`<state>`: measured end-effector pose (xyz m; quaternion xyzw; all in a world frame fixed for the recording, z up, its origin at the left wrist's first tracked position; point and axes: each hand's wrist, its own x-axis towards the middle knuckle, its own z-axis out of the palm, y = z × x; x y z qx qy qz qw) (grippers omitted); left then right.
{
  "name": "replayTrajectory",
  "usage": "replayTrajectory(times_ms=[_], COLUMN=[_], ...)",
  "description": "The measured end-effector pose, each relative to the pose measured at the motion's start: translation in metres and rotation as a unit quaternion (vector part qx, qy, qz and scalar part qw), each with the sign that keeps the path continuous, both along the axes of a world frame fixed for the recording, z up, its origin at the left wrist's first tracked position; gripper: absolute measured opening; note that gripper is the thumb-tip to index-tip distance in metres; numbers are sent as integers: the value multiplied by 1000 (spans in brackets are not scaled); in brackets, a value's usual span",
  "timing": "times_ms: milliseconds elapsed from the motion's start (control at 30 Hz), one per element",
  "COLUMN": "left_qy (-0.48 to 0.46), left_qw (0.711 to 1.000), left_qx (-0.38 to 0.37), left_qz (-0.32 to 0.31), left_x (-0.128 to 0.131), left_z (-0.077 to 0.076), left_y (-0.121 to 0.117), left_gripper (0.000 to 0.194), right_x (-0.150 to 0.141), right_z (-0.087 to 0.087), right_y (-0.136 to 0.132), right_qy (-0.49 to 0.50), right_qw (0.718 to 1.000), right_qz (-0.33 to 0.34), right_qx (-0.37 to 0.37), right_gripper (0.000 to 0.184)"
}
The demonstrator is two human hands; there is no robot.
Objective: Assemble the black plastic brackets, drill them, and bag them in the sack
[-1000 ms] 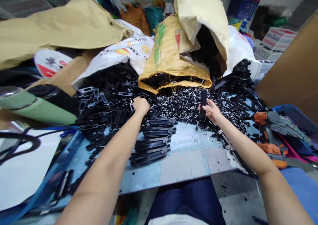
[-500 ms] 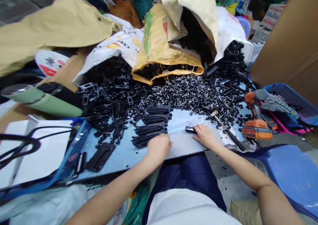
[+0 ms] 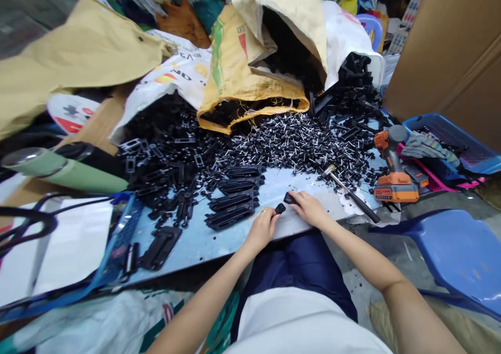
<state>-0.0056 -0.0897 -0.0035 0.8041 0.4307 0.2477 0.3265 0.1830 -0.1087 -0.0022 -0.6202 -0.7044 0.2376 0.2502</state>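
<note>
Near the table's front edge, my left hand point(image 3: 263, 227) is closed with a small black plastic part point(image 3: 279, 208) pinched at its fingertips. Just to the right, my right hand point(image 3: 310, 208) grips a black plastic piece point(image 3: 289, 198), much of it covered by the fingers. The two parts are close together but apart. Left of my hands, several long black plastic pieces point(image 3: 230, 216) lie stacked in a row. Beyond them spreads a heap of small black parts with metal pins point(image 3: 285, 140). A hammer point(image 3: 354, 195) rests right of my right hand.
An orange cordless drill point(image 3: 396, 187) stands at the right, by a blue basket point(image 3: 465, 156). A yellow sack point(image 3: 250, 90) opens onto the heap. At left lie a green flask point(image 3: 74, 174) and a flat black part point(image 3: 160, 247). A blue chair point(image 3: 462, 255) is lower right.
My left hand has moved right and now holds a small black part. The black piece in my right hand has been lifted and tilted, and both hands are closer together. The view has shifted slightly.
</note>
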Motion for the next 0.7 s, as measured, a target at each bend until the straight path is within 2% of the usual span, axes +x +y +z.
replayTrajectory(times_ms=[67,167,233,300,367,433,567,700], left_qy=[-117,-246,-276,-267,-234,-191,-108,-92], left_qw=[988,941,923,926,943,965,993,993], left_qx=[-93,-216,-252,-255,-224,-163,-25,63], left_qz=[41,84,91,82,78,73,30,28], left_x=[7,22,30,34,33,30,24,29], left_z=[3,12,17,21,23,23,23,22], left_y=[-4,-11,-14,-16,-16,-15,-16,-23], left_gripper=[18,40,51,54,51,44,32,32], right_x=[1,-3,-7,-9,-7,-1,16,20], right_z=[4,8,10,11,11,10,6,5], right_y=[-1,-4,-6,-7,-9,-11,-12,-12], right_qy=[164,369,439,466,456,413,275,188], right_qw=[984,912,873,858,868,896,960,970], right_qz=[-33,-65,-73,-61,-36,-11,60,131], right_qx=[-57,-168,-201,-206,-194,-161,-17,84], right_gripper=[42,50,54,58,62,63,53,49])
